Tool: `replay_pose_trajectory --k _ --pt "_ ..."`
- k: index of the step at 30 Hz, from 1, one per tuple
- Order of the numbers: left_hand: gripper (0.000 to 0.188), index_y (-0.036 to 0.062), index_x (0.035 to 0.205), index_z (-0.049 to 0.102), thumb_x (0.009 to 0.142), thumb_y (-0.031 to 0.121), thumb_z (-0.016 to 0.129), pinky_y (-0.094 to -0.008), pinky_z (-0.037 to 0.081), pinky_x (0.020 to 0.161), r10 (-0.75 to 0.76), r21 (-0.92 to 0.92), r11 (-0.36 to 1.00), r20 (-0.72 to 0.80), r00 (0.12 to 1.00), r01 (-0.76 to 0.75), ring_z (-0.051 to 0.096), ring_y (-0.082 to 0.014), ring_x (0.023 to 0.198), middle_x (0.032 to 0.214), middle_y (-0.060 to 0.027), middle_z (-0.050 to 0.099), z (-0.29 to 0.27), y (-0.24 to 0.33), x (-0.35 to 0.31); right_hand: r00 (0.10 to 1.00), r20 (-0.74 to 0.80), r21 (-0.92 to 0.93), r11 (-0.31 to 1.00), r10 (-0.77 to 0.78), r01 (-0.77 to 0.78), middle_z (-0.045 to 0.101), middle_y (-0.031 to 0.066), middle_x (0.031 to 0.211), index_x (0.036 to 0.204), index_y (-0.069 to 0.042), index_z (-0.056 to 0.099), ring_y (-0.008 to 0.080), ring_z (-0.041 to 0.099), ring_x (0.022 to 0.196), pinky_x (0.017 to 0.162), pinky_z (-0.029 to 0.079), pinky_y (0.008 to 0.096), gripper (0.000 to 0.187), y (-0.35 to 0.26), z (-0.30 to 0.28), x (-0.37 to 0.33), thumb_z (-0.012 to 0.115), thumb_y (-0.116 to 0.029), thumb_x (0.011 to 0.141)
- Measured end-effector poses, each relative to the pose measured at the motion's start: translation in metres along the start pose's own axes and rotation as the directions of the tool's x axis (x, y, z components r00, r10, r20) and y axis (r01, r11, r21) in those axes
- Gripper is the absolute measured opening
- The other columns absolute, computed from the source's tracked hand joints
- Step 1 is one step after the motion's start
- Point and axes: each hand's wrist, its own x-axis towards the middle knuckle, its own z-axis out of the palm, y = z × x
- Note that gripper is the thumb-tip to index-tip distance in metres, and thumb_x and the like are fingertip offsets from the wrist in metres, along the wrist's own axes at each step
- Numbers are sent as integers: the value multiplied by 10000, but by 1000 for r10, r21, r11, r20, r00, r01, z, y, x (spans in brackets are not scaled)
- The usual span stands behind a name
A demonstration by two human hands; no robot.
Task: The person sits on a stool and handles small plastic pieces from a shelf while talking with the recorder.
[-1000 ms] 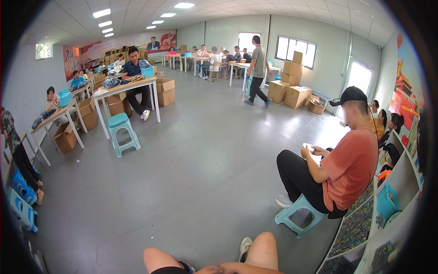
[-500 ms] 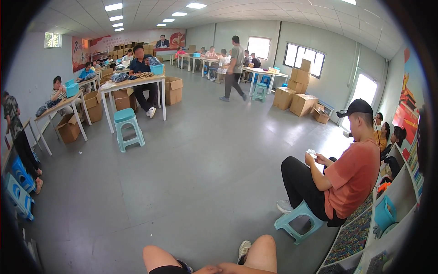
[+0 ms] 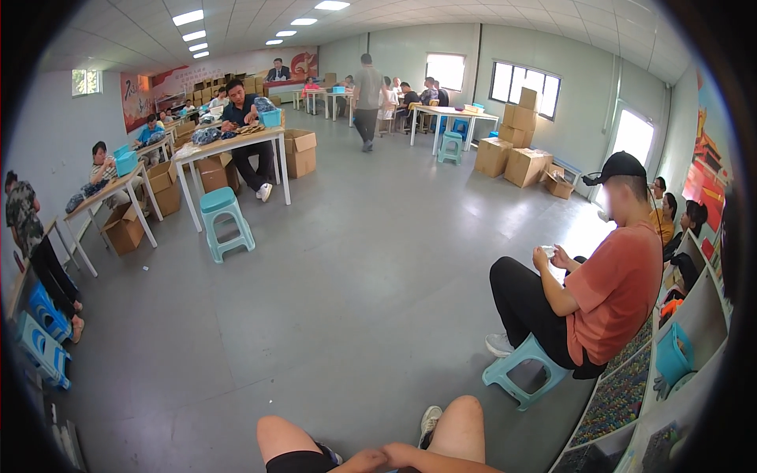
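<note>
My left hand (image 3: 366,460) and my right hand (image 3: 400,455) meet low between my bare knees, at the bottom edge of the head view. Their fingers look curled in and press against each other. Whatever they hold, if anything, is hidden and too small to make out. My thighs lie on either side of them, and a light shoe (image 3: 430,420) shows beyond my right hand.
Close on my right, a person in a red shirt (image 3: 617,276) sits on a teal stool (image 3: 527,374), holding something small and white. Shelves (image 3: 631,394) line that side. Ahead left stand another teal stool (image 3: 226,225) and a work table (image 3: 229,143). Cardboard boxes (image 3: 527,167) are stacked farther off.
My joined hands and forearms show more fully and sit higher in the view. The standing person has walked farther away and to the left. The red-shirted person's hands have risen slightly.
</note>
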Motion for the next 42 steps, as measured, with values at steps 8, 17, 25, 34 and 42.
replay_pose_trajectory --k 8,17,25,34,42 --pt "222 9 917 597 806 184 519 -221 420 641 -99 -171 981 -50 994 89 514 -90 711 752 -21 579 8 -1 3 997 -54 -39 998 46 -48 596 155 857 927 -77 562 336 560 811 681 449 396 284 16 7 2 550 -249 702" --pt "362 0 1134 445 781 75 467 -232 435 661 24 -203 979 -45 999 -33 535 -112 758 882 -35 570 14 5 0 984 -166 82 995 64 -51 596 145 867 928 -77 553 318 561 819 700 451 387 319 10 -6 -12 591 -280 684" --pt "388 62 1073 504 811 348 493 -310 448 577 112 -67 990 -198 974 -127 550 -181 674 826 -118 589 27 32 -8 955 -295 90 996 19 8 585 128 946 978 -93 533 301 561 855 716 455 372 371 28 10 -7 622 -283 672" --pt "432 59 1166 452 820 315 419 -310 445 541 -157 179 969 -102 982 173 573 -203 657 867 -137 592 21 78 -20 983 -168 240 970 75 -33 605 92 750 847 -83 575 236 581 696 620 460 340 251 25 -4 -13 607 -254 667" --pt "648 -13 1261 116 733 67 484 -229 400 550 -149 -224 962 33 988 153 499 -116 681 825 -76 542 9 -17 16 985 -158 280 960 70 -24 599 100 684 744 -88 591 247 577 651 584 454 345 151 16 -12 -15 561 -207 655"
